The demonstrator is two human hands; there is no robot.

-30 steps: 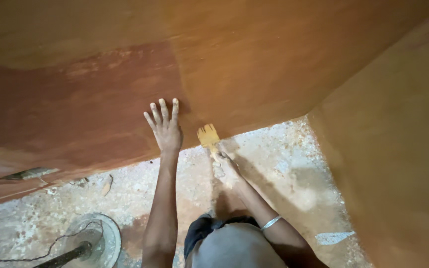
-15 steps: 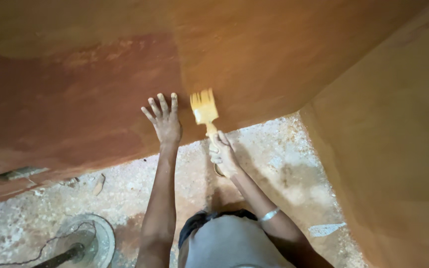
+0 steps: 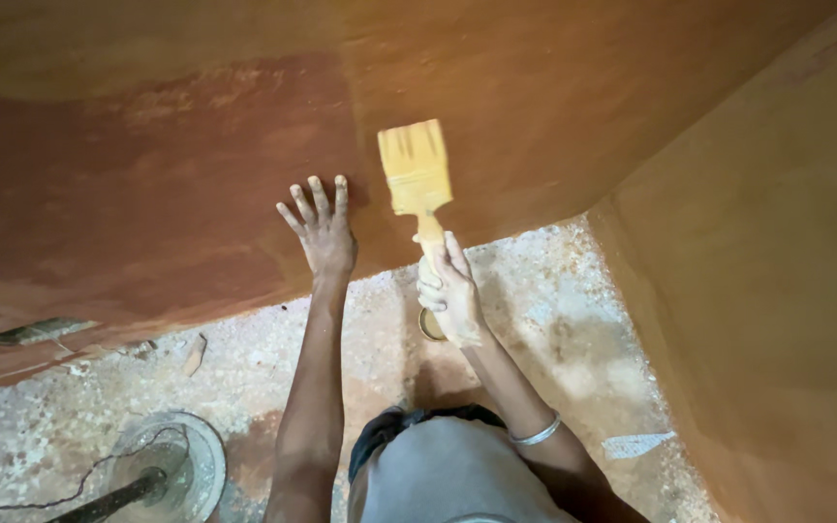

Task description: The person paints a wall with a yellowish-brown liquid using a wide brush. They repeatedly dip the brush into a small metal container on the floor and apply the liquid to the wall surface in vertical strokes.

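Fingers of the right hand [image 3: 449,291] are gripping the brush [image 3: 417,174], best pressed flat on the wall [image 3: 554,107]; the left hand [image 3: 322,228] is bracing, splayed open.

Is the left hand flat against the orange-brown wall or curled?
Flat: the left hand lies open, fingers spread, palm against the orange-brown wall.
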